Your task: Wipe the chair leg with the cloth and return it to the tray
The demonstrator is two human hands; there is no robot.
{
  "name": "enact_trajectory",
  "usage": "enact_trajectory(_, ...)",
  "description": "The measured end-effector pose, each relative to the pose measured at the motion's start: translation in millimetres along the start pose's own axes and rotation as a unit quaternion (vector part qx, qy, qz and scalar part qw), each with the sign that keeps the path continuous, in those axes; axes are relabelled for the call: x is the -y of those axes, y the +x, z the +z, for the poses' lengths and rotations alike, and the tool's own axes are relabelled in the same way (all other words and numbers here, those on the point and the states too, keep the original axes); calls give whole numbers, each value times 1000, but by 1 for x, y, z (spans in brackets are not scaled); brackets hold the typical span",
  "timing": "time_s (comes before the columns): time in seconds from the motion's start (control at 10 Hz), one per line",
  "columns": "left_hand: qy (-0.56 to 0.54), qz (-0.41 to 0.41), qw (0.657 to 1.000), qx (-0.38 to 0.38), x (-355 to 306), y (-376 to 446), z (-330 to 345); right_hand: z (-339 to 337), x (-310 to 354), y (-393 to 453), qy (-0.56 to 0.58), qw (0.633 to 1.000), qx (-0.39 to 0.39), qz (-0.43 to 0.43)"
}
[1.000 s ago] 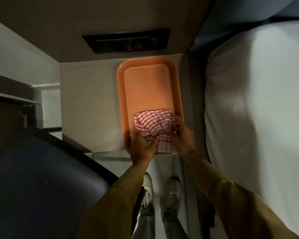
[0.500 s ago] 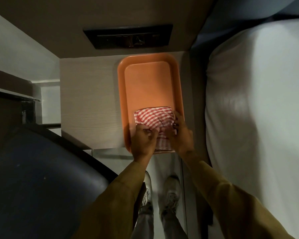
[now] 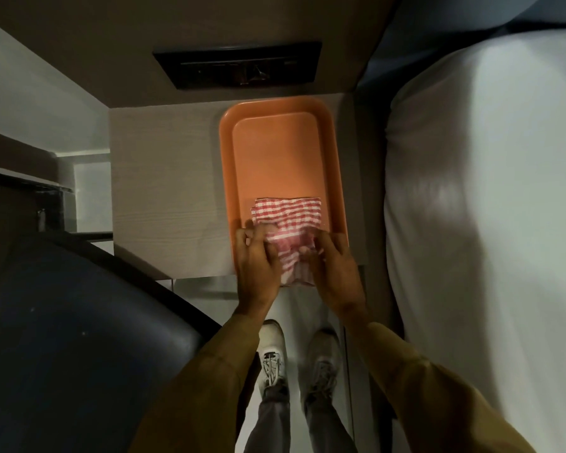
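A red-and-white checked cloth lies bunched in the near end of an orange tray on a light wooden bedside table. My left hand grips the cloth's left side, fingers curled into the fabric. My right hand holds its right side, with the fingertips pressed on the folds. The cloth's near edge hangs over the tray's front rim between my hands. A dark blue chair fills the lower left; its legs are hidden from here.
A white bed runs along the right side, close to the table. A black wall panel sits above the tray. My two shoes stand on the pale floor in the narrow gap between chair and bed.
Both hands have shifted slightly toward the near edge of the tray, gathering the cloth so it is more bunched and overhangs the front rim.
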State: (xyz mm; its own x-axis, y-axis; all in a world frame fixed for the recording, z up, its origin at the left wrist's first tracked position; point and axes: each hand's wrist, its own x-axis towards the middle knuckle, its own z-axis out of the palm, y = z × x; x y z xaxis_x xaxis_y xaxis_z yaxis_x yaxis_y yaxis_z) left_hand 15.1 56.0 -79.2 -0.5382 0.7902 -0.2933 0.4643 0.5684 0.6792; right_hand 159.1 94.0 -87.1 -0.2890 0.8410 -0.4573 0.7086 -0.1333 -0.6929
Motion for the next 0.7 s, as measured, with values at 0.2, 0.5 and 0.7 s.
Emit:
enact_trajectory(0.2, 124, 43, 975, 177, 19, 5, -7, -1, -4, -4, -150, 989, 21, 1)
enact_trajectory(0.5, 423, 131, 871, 213, 34, 16, -9, -5, -9, 3, -317, 943, 96, -42)
enact_trajectory(0.7, 397, 130, 883, 213, 14, 15, -36, -28, 39, -39, -220, 974, 36, -35)
